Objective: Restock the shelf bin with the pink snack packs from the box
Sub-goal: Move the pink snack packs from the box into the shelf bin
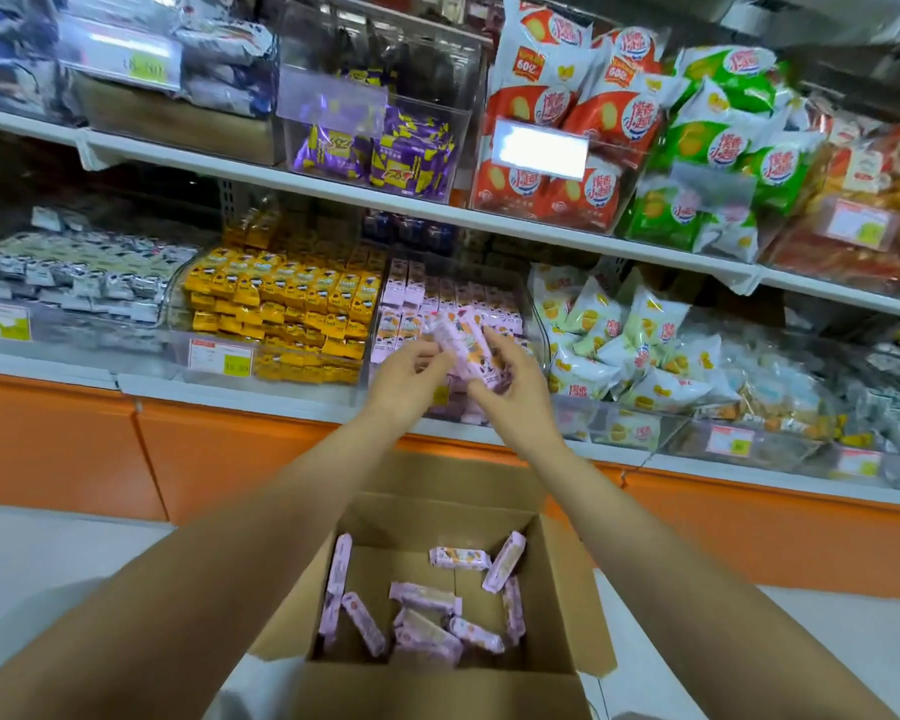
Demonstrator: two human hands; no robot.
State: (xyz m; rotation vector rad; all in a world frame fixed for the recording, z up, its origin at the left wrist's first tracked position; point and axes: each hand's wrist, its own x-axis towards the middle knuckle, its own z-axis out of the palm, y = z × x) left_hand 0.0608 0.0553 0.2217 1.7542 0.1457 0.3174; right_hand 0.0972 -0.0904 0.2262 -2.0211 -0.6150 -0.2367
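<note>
Placing step. Left hand (411, 374) and right hand (510, 389) are up at the shelf bin (440, 397), mid lower shelf. Fingers of both are curled round a small bunch of pink snack packs (463, 340), held just above the rows already stocked. The box (557, 589) is near, with loose packs (427, 608) in its bottom. Next, probably: lower the bunch, line it up with the rows, let go, then go back to the box.

Our two arms, bare to the hands

We see our left forearm (261, 537) and right forearm (645, 537) uncovered from the lower edge of the view up to the wrists. The wide lens makes them broad near us and narrow farther off. Our left hand (411, 376) and right hand (510, 387) are bare too, with slim fingers. The nails are too blurred to tell.
</note>
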